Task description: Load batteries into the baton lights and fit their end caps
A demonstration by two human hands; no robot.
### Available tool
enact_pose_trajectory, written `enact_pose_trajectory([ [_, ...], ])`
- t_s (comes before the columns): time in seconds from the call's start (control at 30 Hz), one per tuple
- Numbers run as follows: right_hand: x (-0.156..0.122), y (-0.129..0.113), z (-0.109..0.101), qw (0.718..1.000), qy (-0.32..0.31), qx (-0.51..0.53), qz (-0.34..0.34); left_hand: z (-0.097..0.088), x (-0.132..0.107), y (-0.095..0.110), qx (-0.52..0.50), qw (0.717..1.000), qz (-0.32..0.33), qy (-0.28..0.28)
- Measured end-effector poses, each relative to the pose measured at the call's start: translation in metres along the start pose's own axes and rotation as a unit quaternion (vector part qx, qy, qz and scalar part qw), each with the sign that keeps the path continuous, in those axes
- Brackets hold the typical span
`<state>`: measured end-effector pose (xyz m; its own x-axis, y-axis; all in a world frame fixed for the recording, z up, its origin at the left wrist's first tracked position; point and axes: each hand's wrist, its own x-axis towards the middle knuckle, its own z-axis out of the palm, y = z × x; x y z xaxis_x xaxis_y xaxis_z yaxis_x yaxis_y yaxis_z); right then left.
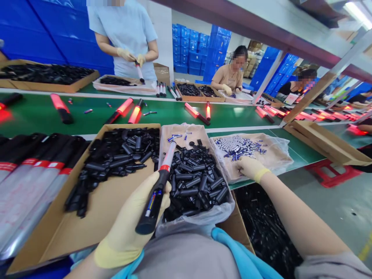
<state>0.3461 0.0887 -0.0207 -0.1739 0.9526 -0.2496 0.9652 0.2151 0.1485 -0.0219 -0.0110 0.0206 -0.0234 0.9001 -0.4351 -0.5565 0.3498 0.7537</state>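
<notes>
My gloved left hand (136, 217) is closed round the black handle of a signal baton (159, 186), whose clear tube with a red band points away over the boxes. Its open butt end faces me, with batteries showing in a slot along the handle. My gloved right hand (249, 167) reaches out to a bag-lined box of small batteries (236, 146) and rests on the pile, fingers curled among them; what they hold is hidden. Between my hands sits a bag-lined box of black caps (194, 180).
A cardboard box with black cylindrical parts (116, 155) lies left of centre, unlit batons (26, 174) beside it. Lit red batons (128, 108) ride the green conveyor (162, 110). Other people work across the belt; one in a light-blue shirt (128, 31) holds a baton. A red stool (328, 172) stands at right.
</notes>
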Motion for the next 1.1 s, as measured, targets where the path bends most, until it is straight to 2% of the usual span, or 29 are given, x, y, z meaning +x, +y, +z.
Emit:
enact_pose_trajectory([
  [0.1, -0.002, -0.012, -0.008, 0.999, 0.029, -0.004, -0.017, 0.003, -0.002, 0.0, 0.01, 1.0, -0.019, -0.01],
  [0.17, -0.012, -0.035, -0.025, 0.997, 0.067, 0.006, -0.034, 0.005, -0.003, 0.001, 0.01, 1.0, -0.015, -0.013],
  [0.23, -0.027, -0.07, -0.046, 0.984, 0.138, 0.041, -0.102, 0.006, -0.004, 0.001, 0.027, 0.999, -0.002, -0.022],
  [0.3, -0.045, -0.111, -0.067, 0.941, 0.233, 0.079, -0.234, 0.005, -0.003, -0.001, 0.078, 0.995, 0.043, -0.043],
  [0.37, -0.058, -0.152, -0.083, 0.883, 0.292, 0.065, -0.362, 0.002, -0.001, -0.003, 0.131, 0.981, 0.133, -0.048],
  [0.43, -0.066, -0.185, -0.093, 0.845, 0.323, 0.031, -0.425, -0.002, 0.0, -0.004, 0.152, 0.966, 0.209, -0.023],
  [0.5, -0.067, -0.207, -0.095, 0.831, 0.341, 0.014, -0.439, -0.007, -0.002, -0.002, 0.144, 0.964, 0.222, 0.015],
  [0.63, -0.062, -0.226, -0.09, 0.812, 0.332, 0.06, -0.476, -0.013, -0.011, 0.008, 0.128, 0.974, 0.182, 0.037],
  [0.8, -0.059, -0.249, -0.079, 0.751, 0.338, 0.221, -0.523, -0.027, -0.02, 0.023, 0.151, 0.975, 0.161, 0.022],
  [0.87, -0.061, -0.26, -0.077, 0.741, 0.333, 0.253, -0.525, -0.043, -0.021, 0.024, 0.16, 0.97, 0.18, 0.038],
  [0.97, -0.059, -0.275, -0.082, 0.749, 0.279, 0.266, -0.539, -0.074, -0.022, 0.026, 0.142, 0.956, 0.243, 0.089],
  [1.03, -0.046, -0.288, -0.09, 0.74, 0.241, 0.286, -0.559, -0.095, -0.024, 0.032, 0.067, 0.959, 0.247, 0.121],
  [1.1, -0.024, -0.308, -0.098, 0.732, 0.23, 0.306, -0.564, -0.115, -0.026, 0.043, -0.021, 0.968, 0.217, 0.128],
])
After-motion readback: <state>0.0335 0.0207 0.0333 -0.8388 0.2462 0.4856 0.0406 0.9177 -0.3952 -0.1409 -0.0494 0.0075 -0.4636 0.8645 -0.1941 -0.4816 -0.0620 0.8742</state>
